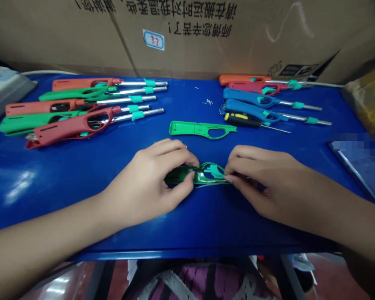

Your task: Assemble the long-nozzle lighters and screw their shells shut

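On the blue desk (65, 171) lies one open green lighter body (201, 177), left hand (153, 177) pinching its middle, right hand (262, 175) its front end; matching half-shell (190, 129) not yet fitted.

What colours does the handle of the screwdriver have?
The screwdriver's handle is black with yellow parts, best seen in the head view.
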A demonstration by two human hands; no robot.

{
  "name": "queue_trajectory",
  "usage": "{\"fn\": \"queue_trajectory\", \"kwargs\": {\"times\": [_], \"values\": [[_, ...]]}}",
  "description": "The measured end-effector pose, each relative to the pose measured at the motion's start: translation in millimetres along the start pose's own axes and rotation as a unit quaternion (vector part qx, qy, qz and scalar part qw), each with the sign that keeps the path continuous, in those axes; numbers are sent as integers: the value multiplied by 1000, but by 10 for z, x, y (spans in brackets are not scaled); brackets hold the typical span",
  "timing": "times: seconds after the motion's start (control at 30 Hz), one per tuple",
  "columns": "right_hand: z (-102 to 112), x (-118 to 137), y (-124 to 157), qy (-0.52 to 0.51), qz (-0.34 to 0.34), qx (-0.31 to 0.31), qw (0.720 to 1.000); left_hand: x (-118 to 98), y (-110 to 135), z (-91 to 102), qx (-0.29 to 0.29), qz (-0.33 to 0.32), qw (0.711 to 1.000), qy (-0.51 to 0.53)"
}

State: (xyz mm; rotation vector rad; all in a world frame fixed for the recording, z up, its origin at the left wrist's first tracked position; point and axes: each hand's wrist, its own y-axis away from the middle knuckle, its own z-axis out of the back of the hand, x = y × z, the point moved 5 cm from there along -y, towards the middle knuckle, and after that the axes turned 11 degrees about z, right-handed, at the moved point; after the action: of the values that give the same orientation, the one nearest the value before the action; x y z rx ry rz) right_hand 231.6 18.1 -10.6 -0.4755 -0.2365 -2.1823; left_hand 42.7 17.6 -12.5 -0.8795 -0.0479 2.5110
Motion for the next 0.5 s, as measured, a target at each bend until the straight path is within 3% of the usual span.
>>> {"fn": "queue_trajectory", "kwargs": {"times": [0.3, 0.5], "values": [[-12, -9, -6, 9, 4, 17, 1000, 28, -12, -1, 18, -15, 999, -23], [-38, 22, -35, 32, 14, 7, 999, 79, -61, 37, 71, 8, 997, -4]]}}
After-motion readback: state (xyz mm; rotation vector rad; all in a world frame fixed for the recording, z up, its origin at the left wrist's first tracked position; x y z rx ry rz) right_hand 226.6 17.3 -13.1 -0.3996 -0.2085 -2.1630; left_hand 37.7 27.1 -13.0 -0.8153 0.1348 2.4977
